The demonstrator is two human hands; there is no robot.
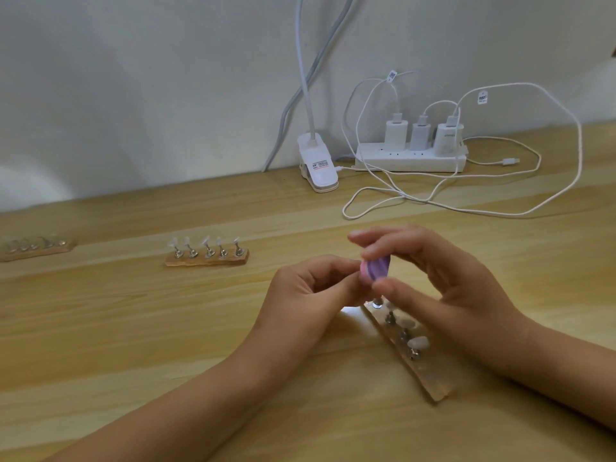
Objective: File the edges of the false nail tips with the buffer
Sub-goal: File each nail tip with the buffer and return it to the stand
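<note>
Near: wooden holder (430,375) on desk (150,335), long axis near-right to far-left, carrying nail tips (418,343). Above its far end, right hand (446,285) pinches buffer (376,268), which is tilted with its pink end low-left. Left hand (310,295) curled against it; grasp cannot be told. Farther left: second holder (206,260).

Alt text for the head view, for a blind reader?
The right hand grips a purple-and-pink buffer above a wooden strip of nail-tip stands on a wooden table; the left hand, fingers curled, meets the buffer's end. Two more strips and a power strip lie farther back.
</note>
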